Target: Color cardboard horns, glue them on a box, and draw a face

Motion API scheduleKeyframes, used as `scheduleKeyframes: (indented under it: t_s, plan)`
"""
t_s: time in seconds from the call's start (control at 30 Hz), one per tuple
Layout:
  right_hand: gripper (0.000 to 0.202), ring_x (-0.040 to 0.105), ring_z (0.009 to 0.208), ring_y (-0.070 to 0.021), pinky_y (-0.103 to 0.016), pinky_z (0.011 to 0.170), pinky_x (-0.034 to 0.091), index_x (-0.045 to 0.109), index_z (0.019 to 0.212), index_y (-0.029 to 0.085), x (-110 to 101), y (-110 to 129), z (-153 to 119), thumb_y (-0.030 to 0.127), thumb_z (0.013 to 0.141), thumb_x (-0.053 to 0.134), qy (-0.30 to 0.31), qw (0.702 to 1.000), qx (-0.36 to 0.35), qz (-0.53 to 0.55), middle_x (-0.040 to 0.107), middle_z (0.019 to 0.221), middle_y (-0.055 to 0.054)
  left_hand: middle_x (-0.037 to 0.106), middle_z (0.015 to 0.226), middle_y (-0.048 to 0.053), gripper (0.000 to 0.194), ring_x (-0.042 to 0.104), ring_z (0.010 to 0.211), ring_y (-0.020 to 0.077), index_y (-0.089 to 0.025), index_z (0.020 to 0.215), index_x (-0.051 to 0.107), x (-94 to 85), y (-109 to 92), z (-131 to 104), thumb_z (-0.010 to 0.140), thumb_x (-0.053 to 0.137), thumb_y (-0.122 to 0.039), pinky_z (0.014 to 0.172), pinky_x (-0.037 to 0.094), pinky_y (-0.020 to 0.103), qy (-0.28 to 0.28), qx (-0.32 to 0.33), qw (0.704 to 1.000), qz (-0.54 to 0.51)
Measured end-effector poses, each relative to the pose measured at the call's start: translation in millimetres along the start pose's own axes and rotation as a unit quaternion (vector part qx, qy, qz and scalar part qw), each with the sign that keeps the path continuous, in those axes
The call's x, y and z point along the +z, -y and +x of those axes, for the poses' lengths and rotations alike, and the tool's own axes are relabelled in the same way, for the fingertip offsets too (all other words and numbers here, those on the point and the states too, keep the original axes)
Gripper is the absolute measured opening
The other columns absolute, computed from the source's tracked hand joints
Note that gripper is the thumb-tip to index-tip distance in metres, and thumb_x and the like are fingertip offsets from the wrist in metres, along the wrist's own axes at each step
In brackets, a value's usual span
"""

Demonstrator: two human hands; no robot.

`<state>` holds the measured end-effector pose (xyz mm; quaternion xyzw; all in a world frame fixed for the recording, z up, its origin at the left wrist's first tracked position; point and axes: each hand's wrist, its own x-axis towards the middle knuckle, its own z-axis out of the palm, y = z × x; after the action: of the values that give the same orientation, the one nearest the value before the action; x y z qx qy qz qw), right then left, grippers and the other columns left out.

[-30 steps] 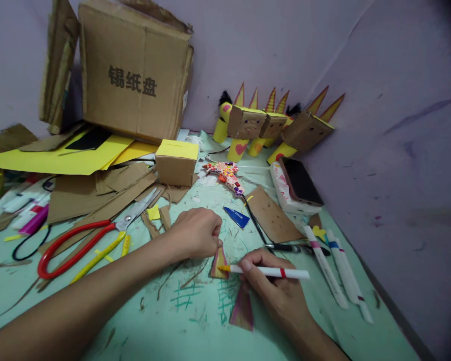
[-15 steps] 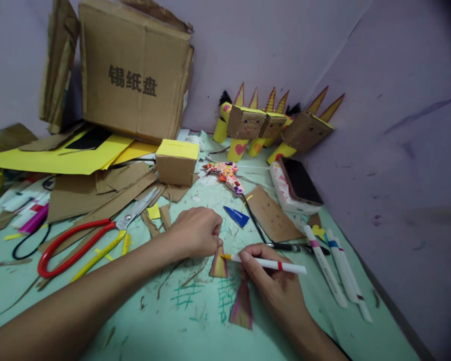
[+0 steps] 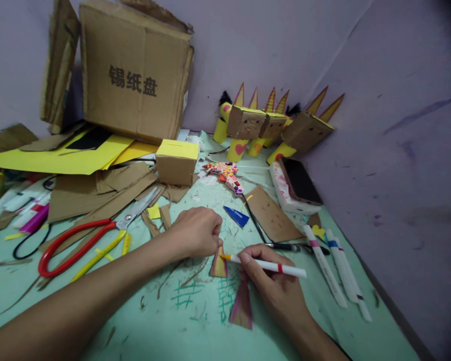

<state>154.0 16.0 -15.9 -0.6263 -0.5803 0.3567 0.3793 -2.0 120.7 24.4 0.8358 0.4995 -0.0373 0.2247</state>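
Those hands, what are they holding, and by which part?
The right hand holds a marker near its orange tip; the left hand holds the farther triangle at its narrow end.

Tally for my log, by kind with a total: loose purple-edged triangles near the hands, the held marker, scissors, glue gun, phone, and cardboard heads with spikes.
Loose purple-edged triangles: 2
Marker in right hand: 1
Scissors: 1
Glue gun: 1
Phone: 1
Spiked cardboard heads: 3
Total: 9

L fingers (image 3: 218, 241) holding cardbd triangle (image 3: 218, 267), R fingers (image 3: 248, 259) w/ marker (image 3: 293, 271), scissors (image 3: 127, 218) on tbl (image 3: 143, 331)
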Motion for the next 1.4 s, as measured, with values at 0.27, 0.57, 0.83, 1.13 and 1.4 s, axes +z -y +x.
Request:
scheduleKeyframes:
  t_s: [0.27, 0.57, 0.83, 1.13, 1.4]
  plan:
    - [0.021, 0.055, 0.06, -0.015, -0.024, 0.054, 0.041, 0.065, 0.079, 0.018, 1.9, 1.7, 0.9, 0.034, 0.086, 0.053, -0.012, 1.0, -0.006, 0.004, 0.061, 0.064, 0.0, 0.066, 0.068, 0.002, 0.01, 0.06, 0.069, 0.0213, -0.024, 0.063, 0.062, 1.2, 0.7, 0.9, 0.065, 0.063, -0.034, 0.052, 0.035, 0.029, 0.003, -0.002, 1.0, -0.004]
    - [0.024, 0.053, 0.057, -0.0145, -0.024, 0.052, 0.038, 0.063, 0.074, 0.018, -0.5, 2.3, -0.4, 0.036, 0.087, 0.052, 0.011, 1.0, -0.001, 0.008, 0.059, 0.06, 0.001, 0.064, 0.067, 0.002, 0.01, 0.058, 0.066, 0.021, -0.024, 0.062, 0.06, 0.7, 1.2, 0.4, 0.064, 0.062, -0.034, 0.053, 0.033, 0.029, 0.005, 0.003, 1.0, -0.006]
    - [0.025, 0.051, 0.055, -0.0138, -0.024, 0.052, 0.037, 0.062, 0.071, 0.018, -1.8, 3.6, -0.8, 0.035, 0.086, 0.053, 0.027, 1.0, -0.001, 0.014, 0.056, 0.057, 0.001, 0.064, 0.066, 0.002, 0.01, 0.057, 0.065, 0.0207, -0.024, 0.061, 0.06, 1.0, 1.7, 1.4, 0.063, 0.061, -0.034, 0.05, 0.029, 0.028, -0.001, 0.008, 1.0, -0.009]
    - [0.025, 0.048, 0.053, -0.0133, -0.024, 0.05, 0.035, 0.06, 0.069, 0.019, 0.2, -1.2, -1.8, 0.035, 0.085, 0.053, 0.016, 0.999, 0.003, 0.035, 0.054, 0.056, 0.002, 0.064, 0.065, 0.001, 0.011, 0.058, 0.064, 0.0203, -0.024, 0.06, 0.061, 3.9, 2.3, 2.7, 0.063, 0.062, -0.035, 0.048, 0.027, 0.028, -0.014, 0.008, 1.0, -0.004]
    - [0.024, 0.051, 0.057, -0.0143, -0.024, 0.053, 0.037, 0.063, 0.076, 0.019, 0.4, -2.3, 0.3, 0.038, 0.086, 0.053, 0.003, 0.999, 0.008, 0.046, 0.057, 0.061, 0.001, 0.066, 0.066, 0.001, 0.01, 0.059, 0.065, 0.0209, -0.025, 0.063, 0.064, 4.4, 3.1, 1.9, 0.063, 0.063, -0.034, 0.051, 0.032, 0.028, -0.012, 0.005, 1.0, -0.004]
